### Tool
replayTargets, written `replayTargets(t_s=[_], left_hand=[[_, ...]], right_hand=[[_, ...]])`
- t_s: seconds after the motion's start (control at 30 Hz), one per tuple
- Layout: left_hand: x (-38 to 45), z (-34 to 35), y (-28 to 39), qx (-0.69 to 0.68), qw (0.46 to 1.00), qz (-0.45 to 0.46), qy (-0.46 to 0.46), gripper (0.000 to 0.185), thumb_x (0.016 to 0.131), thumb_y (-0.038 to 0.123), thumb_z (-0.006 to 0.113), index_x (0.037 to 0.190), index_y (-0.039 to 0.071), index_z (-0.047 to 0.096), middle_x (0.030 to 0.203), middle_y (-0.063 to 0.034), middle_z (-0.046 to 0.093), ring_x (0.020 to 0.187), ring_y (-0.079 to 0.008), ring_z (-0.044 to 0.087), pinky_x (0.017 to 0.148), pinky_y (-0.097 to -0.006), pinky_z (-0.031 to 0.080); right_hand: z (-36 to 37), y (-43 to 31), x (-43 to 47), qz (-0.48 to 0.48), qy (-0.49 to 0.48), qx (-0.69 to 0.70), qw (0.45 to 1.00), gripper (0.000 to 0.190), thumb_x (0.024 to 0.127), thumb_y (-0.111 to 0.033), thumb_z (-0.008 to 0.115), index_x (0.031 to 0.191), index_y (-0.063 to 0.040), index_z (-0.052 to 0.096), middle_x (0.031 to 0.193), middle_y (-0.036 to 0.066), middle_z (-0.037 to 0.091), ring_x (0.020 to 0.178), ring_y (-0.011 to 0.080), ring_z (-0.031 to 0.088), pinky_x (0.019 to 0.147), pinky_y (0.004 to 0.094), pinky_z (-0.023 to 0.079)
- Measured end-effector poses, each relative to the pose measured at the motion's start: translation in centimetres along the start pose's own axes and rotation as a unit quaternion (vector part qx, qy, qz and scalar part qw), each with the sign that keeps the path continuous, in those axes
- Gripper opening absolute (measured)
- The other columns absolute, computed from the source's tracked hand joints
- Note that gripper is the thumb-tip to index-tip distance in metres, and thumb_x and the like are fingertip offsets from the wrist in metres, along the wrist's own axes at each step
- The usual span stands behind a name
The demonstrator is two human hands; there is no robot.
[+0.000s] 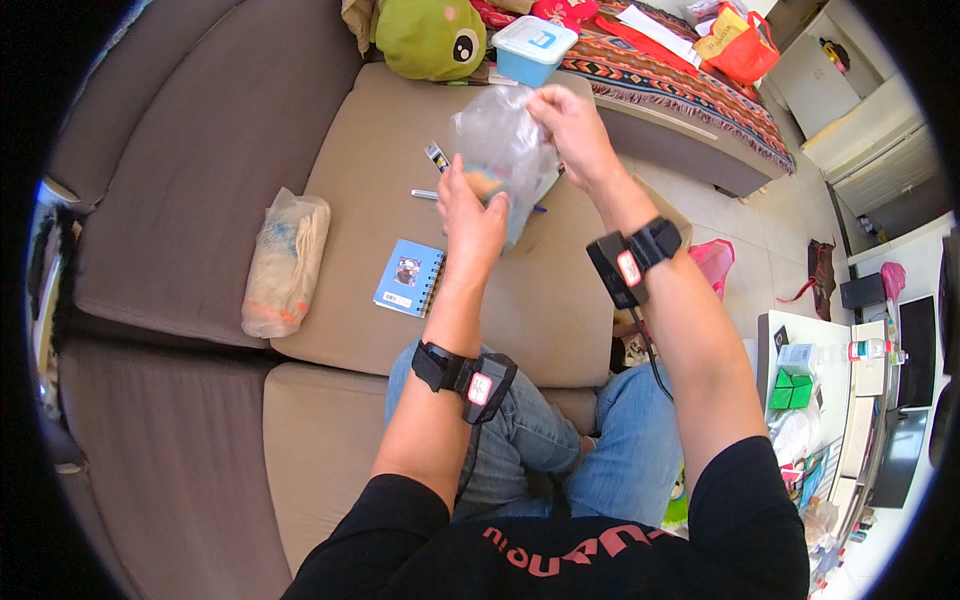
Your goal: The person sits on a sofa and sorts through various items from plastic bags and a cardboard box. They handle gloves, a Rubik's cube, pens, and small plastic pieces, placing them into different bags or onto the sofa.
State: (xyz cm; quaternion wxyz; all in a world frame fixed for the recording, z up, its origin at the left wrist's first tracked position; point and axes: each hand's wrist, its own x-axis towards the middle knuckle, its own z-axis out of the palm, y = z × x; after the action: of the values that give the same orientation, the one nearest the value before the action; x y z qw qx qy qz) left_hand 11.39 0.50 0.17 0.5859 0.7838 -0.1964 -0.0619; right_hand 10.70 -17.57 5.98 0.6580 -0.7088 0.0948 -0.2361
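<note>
My right hand (576, 135) pinches the upper edge of a clear plastic bag (491, 124) above the sofa seat. Lower down, my left hand (472, 221) has its thumb and fingers around the bag's bottom part. Something orange-tan (482, 182) shows blurred through the plastic; what it is cannot be told. Behind the left hand lies a pale blue flat object (517, 221), partly hidden. A blue spiral notebook (388, 279) rests left of my left wrist. Nearby are a silver-white pen (424, 194) and a small black-and-white item (436, 156). A blue pen tip (540, 209) pokes out on the right.
A plastic-wrapped bundle (287, 262) lies by the sofa backrest (217, 135). At the far end are a green plush toy (424, 37) and a lidded blue tub (525, 64). A patterned cloth (622, 64) covers the bench; a cluttered white desk (772, 337) stands right.
</note>
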Motion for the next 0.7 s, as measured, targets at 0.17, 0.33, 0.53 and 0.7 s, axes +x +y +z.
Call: replayTargets(t_s=[0.17, 0.33, 0.53, 0.7], left_hand=[[0.0, -0.7, 0.2, -0.048, 0.998, -0.004, 0.031, 0.086, 0.083, 0.008, 0.068, 0.156, 0.003, 0.022, 0.159, -0.0236, 0.021, 0.145, -0.0435, 0.021, 0.119, -0.0494, 0.024], [0.4, -0.8, 0.1, -0.055, 0.997, -0.02, 0.05, 0.082, 0.086, 0.007, 0.066, 0.156, 0.003, 0.023, 0.158, -0.0206, 0.022, 0.144, -0.0366, 0.029, 0.116, -0.0436, 0.03], [0.5, -1.0, 0.0, -0.128, 0.991, -0.032, 0.036, 0.083, 0.084, 0.006, 0.065, 0.155, 0.004, 0.024, 0.159, -0.022, 0.021, 0.144, -0.0393, 0.026, 0.117, -0.0467, 0.029], [0.7, -0.6, -0.6, -0.132, 0.991, -0.021, 0.015, 0.08, 0.083, 0.008, 0.068, 0.153, 0.003, 0.031, 0.152, -0.0214, 0.035, 0.14, -0.0342, 0.035, 0.115, -0.0432, 0.032]], right_hand=[[2.9, -5.0, 3.6, -0.067, -0.012, -0.047, 0.997, 0.012, 0.099, -0.018, 0.062, 0.098, -0.007, 0.065, 0.082, -0.004, 0.061, 0.072, 0.0053, 0.054, 0.064, 0.0238, 0.045], [4.0, -6.0, 6.1, -0.122, -0.002, -0.077, 0.989, 0.011, 0.093, -0.012, 0.067, 0.095, -0.001, 0.067, 0.077, 0.002, 0.065, 0.063, 0.0095, 0.058, 0.055, 0.0262, 0.048], [3.6, -7.0, 8.0, -0.159, 0.061, -0.052, 0.984, 0.012, 0.093, -0.011, 0.067, 0.096, 0.001, 0.067, 0.075, 0.006, 0.066, 0.057, 0.0116, 0.058, 0.051, 0.0289, 0.049], [3.0, -7.8, 8.9, -0.05, 0.039, -0.056, 0.996, 0.013, 0.094, -0.013, 0.063, 0.098, -0.002, 0.07, 0.077, 0.006, 0.068, 0.056, 0.0112, 0.056, 0.05, 0.028, 0.045]])
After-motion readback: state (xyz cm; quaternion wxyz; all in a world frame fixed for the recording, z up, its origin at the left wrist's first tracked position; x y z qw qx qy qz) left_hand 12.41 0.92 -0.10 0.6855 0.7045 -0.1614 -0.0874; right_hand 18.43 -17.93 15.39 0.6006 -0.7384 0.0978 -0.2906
